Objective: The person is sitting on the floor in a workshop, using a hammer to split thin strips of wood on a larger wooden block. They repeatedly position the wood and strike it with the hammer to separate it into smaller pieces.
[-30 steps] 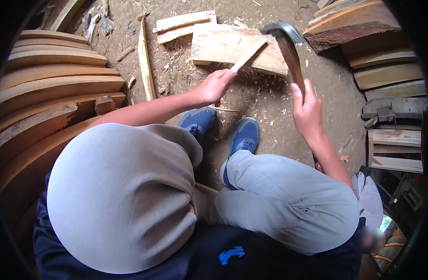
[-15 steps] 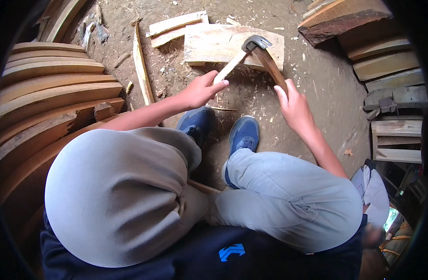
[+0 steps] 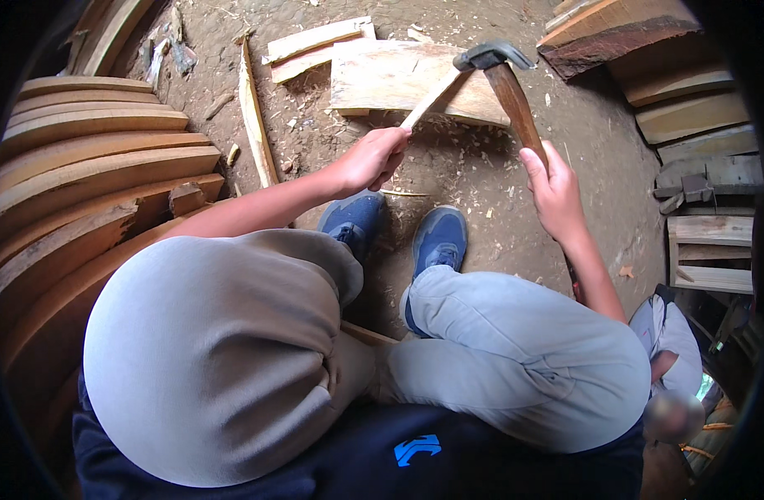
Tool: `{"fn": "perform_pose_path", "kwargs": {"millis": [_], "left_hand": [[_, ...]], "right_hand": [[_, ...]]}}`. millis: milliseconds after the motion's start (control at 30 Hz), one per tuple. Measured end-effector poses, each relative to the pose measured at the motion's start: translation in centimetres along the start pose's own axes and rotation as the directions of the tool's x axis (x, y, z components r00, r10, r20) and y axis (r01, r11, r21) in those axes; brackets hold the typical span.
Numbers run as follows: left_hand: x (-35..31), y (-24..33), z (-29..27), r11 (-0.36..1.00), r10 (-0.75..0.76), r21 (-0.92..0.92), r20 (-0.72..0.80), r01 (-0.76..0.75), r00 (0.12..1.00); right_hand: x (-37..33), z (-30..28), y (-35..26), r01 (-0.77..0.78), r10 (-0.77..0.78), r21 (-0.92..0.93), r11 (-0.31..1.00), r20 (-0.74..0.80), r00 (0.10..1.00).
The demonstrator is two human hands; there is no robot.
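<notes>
"What could go wrong?"

"The left hand [image 3: 374,158] grips a pale, slender wooden stick [image 3: 434,97], tip towards one o'clock; the right hand [image 3: 554,187] clasps a brown-handled steel claw hammer [image 3: 515,104] at one. A glancing swing could catch the left knuckles (bare, too)."

"And the stick?"

"Loosely held, it might skid across the pale, flat wooden block [image 3: 382,79] at twelve."

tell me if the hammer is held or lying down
Held: the right hand grips the hammer by its brown handle.

Curved boards [image 3: 107,169] line the left side. A dry leaf [image 3: 625,272] lies on the dirt floor [image 3: 611,200], near another person [image 3: 680,342].
</notes>
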State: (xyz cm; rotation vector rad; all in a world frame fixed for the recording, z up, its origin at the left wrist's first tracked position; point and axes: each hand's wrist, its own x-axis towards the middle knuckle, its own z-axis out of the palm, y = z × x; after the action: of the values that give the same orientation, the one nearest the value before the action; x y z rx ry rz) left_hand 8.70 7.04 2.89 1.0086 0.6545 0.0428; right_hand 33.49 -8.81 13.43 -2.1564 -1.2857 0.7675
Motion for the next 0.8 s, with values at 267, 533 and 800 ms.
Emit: {"fn": "perform_pose_path", "kwargs": {"millis": [267, 533, 800], "left_hand": [[0.6, -0.4, -0.1, 0.994, -0.008, -0.112, 0.013, 0.009, 1.000], [0.6, -1.0, 0.3, 0.994, -0.064, -0.088, -0.036, 0.061, 0.997], [1.7, -1.0, 0.4, 0.999, 0.034, 0.008, -0.044, -0.034, 0.998]], "right_hand": [[-0.7, -0.5, -2.7, 0.104, -0.114, -0.265, 0.959, -0.024, 0.993], [-0.4, 1.6, -1.6, 0.076, -0.046, -0.389, 0.918, 0.088, 0.995], [0.3, 0.7, -3.1, 0.121, -0.061, -0.519, 0.846, 0.131, 0.989]]}}
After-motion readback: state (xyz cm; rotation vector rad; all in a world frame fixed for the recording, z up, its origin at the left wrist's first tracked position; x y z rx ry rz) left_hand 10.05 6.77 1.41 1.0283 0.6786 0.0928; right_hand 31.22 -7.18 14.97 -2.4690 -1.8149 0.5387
